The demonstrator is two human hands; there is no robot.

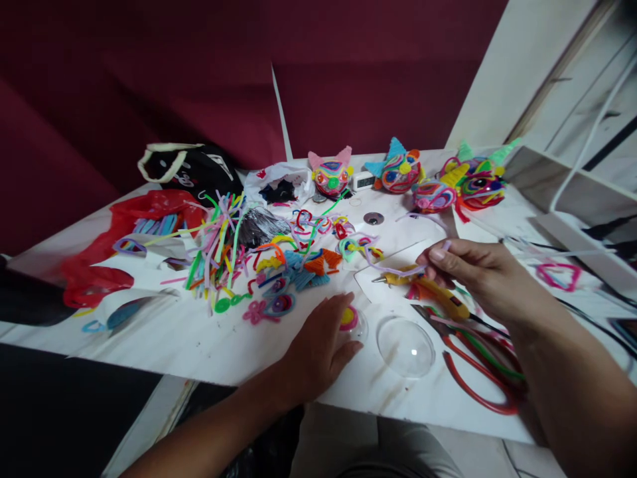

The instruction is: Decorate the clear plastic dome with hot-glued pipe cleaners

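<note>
My left hand [318, 345] curves around a clear plastic half-ball [362, 329] near the table's front edge. A yellow and pink coil [349, 318] shows at the half-ball beside my fingers. My right hand [460, 265] pinches a lilac pipe cleaner [398, 271], whose bent length trails to the left. Under that hand lies a yellow hot glue gun [442, 295], its nozzle pointing left. A second clear half-ball [406, 346] rests between my hands. Scissors with red-orange handles [478, 395] lie beneath my right forearm, partly hidden by it.
Loose pipe cleaners [219, 245] and coiled shapes [279, 302] cover the middle left. Decorated balls with ears [332, 174] stand along the back. A red plastic bag [149, 206] and a black bag [194, 169] sit at left. Cables and a white box [582, 245] are at right.
</note>
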